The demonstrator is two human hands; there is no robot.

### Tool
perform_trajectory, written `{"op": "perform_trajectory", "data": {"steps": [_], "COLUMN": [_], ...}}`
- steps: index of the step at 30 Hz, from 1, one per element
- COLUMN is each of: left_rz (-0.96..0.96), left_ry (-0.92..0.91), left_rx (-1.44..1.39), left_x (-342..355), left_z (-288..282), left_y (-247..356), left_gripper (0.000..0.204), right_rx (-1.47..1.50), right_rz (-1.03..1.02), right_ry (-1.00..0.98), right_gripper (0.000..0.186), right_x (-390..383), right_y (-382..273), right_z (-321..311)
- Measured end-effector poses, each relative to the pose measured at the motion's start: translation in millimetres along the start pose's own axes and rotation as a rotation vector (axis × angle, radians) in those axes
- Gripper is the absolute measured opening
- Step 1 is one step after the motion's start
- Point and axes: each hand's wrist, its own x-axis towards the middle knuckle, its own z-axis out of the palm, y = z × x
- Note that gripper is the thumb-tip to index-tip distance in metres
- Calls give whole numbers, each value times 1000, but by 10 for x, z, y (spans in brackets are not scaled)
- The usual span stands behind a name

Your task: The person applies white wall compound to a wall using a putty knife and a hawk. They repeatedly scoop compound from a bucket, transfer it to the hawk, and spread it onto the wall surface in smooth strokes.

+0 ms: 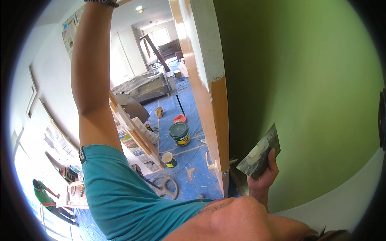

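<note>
"Left hand?"
"Cut off by the upper edge; dark bracelet (105, 2), partly cropped."
"Right hand (263, 180)?"
"Most fingers hidden behind the scraper (259, 154)."
"Distant person (45, 198), lower left?"
"Too small to tell what the hands hold."

1. This is looking like a home, or similar indoor rooms, under renovation; exactly which kind, the view is leaving unclear.
2. Blue sheeting (193, 115) is covering the floor almost wherever it is showing.
3. A bulky plastic-wrapped piece of furniture (140, 87) is standing on it, further in.
4. Newspaper sheets (70, 34) are hanging on the white wall.
5. A white coat (209, 44) is covering only the upper edge of a wooden door (219, 110).
6. A large lidded bucket (179, 134) and a smaller tub (169, 160) are standing near each other.
7. A flat blade (259, 154) is carrying pale paste before a green wall (329, 100).
8. A ceiling light (139, 9) is glowing, and a far window (161, 36) is letting in daylight.
</note>
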Motion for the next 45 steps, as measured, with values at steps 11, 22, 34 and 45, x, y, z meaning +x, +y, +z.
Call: {"op": "perform_trajectory", "data": {"steps": [11,22,34,45], "left_rz": [41,134,564,-327], "left_ry": [79,182,-135,494], "left_rx": [21,-1278,-1502,-688], "left_x": [-485,-2080,-2892,-594], "left_z": [143,-248,29,1151], "left_y": [218,1187,1806,-491], "left_gripper": [51,43,46,31], "right_rx": [36,41,256,-112], "right_rz": [25,67,184,-172], "right_ry": [32,70,-28,159], "right_gripper": [32,31,41,25], "right_x": [-19,-56,-316,100], "right_y": [29,116,-92,322], "right_z": [62,134,499,360]}}
